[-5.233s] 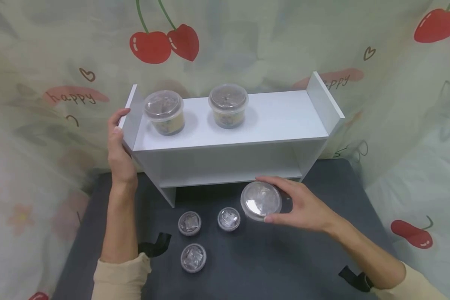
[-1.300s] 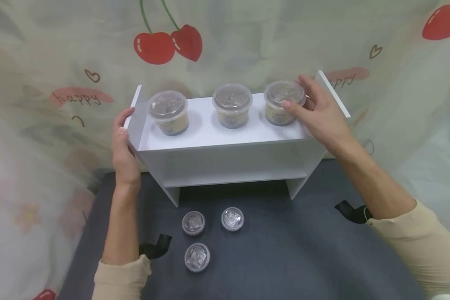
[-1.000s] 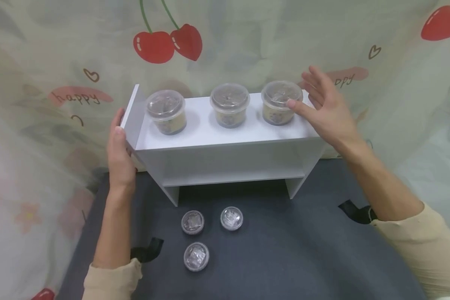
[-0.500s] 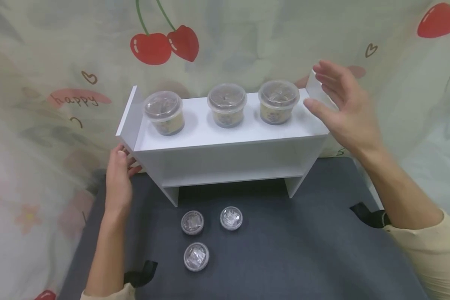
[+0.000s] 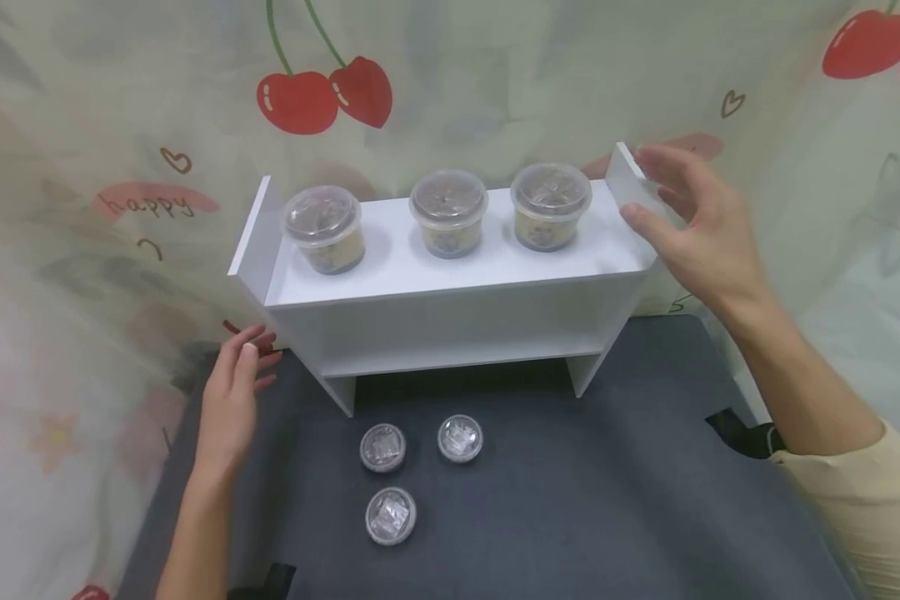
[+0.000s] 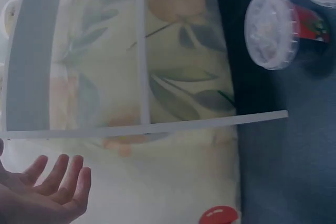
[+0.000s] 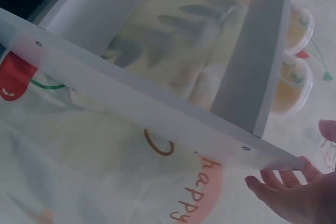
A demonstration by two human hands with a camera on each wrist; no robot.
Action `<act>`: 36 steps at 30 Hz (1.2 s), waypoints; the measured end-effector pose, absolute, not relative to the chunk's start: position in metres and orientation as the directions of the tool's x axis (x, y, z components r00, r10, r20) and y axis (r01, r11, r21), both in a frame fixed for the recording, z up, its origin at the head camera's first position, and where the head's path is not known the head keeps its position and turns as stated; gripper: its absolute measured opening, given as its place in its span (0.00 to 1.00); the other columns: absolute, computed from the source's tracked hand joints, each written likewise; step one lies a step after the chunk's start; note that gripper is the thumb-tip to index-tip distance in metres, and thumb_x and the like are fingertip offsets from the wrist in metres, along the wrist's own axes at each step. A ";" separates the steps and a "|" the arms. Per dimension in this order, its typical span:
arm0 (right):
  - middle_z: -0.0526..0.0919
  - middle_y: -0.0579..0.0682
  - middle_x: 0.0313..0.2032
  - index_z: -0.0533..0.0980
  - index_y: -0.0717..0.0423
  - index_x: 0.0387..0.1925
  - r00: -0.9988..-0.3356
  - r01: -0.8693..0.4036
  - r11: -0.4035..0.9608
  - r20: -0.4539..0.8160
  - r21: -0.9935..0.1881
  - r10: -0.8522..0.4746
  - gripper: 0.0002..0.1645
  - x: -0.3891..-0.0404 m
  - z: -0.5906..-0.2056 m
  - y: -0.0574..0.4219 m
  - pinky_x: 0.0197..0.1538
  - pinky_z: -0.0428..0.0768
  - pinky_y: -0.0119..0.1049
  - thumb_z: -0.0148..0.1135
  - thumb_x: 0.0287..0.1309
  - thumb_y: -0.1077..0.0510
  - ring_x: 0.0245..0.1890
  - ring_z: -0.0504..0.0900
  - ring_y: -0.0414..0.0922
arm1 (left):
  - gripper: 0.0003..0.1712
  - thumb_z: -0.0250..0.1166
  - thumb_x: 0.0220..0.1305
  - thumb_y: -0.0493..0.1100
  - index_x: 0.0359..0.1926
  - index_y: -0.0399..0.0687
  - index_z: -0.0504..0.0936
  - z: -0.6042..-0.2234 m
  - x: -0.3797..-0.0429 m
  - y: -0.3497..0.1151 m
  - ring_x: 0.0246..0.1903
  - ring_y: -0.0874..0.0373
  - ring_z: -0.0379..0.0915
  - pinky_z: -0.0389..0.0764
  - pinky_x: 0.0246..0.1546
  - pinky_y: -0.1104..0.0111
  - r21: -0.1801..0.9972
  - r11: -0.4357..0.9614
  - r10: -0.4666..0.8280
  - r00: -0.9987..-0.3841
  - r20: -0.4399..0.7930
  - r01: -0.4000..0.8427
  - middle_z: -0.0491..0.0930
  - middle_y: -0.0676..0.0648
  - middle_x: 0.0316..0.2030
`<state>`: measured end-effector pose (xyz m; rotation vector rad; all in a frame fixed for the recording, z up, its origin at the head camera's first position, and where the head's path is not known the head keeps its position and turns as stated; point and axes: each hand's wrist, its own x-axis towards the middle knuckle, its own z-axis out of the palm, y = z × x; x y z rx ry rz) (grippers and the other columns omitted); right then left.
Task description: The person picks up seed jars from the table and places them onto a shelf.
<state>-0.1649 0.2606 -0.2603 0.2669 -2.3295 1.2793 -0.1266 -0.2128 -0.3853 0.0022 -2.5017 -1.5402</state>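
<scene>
Three clear lidded tubs with yellowish contents stand in a row on the white shelf (image 5: pixel 420 290): the left tub (image 5: pixel 326 229), the middle tub (image 5: pixel 448 212) and the right tub (image 5: pixel 549 207). My right hand (image 5: pixel 708 233) is at the shelf's right side panel (image 5: pixel 633 187), fingertips right at its upper edge and thumb apart on the inner side. In the right wrist view, the fingers (image 7: pixel 286 182) are at the panel's end. My left hand (image 5: pixel 228 400) is low, left of the shelf, fingers relaxed and holding nothing. The left wrist view shows its fingers (image 6: pixel 58 179) beside the side panel.
On the dark table (image 5: pixel 570 483) in front of the shelf sit three small lidded cups: one at left (image 5: pixel 382 447), one at right (image 5: pixel 461 438) and one nearer (image 5: pixel 391 516). A cherry-print curtain (image 5: pixel 450 92) hangs behind and at both sides.
My right hand brought the third tub onto the shelf's top, let go, and moved right to the side panel. My left hand let go of the left panel and dropped lower.
</scene>
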 end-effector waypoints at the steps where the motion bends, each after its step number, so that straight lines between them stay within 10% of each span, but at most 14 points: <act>1: 0.75 0.52 0.64 0.72 0.52 0.66 -0.881 -0.369 0.543 0.470 -0.754 0.055 0.31 -0.166 -0.261 0.262 0.69 0.65 0.40 0.64 0.61 0.61 0.65 0.71 0.47 | 0.26 0.40 0.81 0.51 0.72 0.47 0.64 -0.388 -0.125 -0.214 0.58 0.59 0.73 0.73 0.52 0.75 0.877 0.467 -0.100 -0.979 0.178 0.111 0.72 0.43 0.64; 11: 0.72 0.49 0.65 0.71 0.51 0.66 -0.909 -0.314 0.543 0.411 -0.779 0.064 0.30 -0.171 -0.270 0.272 0.66 0.69 0.41 0.63 0.63 0.60 0.67 0.70 0.46 | 0.21 0.45 0.80 0.45 0.67 0.45 0.69 -0.414 -0.105 -0.223 0.54 0.69 0.75 0.72 0.51 0.80 0.843 0.491 -0.010 -0.966 0.259 0.221 0.75 0.45 0.61; 36: 0.68 0.48 0.70 0.71 0.47 0.68 -0.930 -0.312 0.483 0.367 -0.818 0.022 0.30 -0.168 -0.282 0.288 0.66 0.69 0.46 0.62 0.65 0.60 0.67 0.69 0.57 | 0.29 0.65 0.63 0.29 0.65 0.47 0.72 -0.475 -0.073 -0.218 0.51 0.58 0.78 0.75 0.48 0.76 0.771 0.493 0.187 -0.915 0.358 0.403 0.78 0.46 0.59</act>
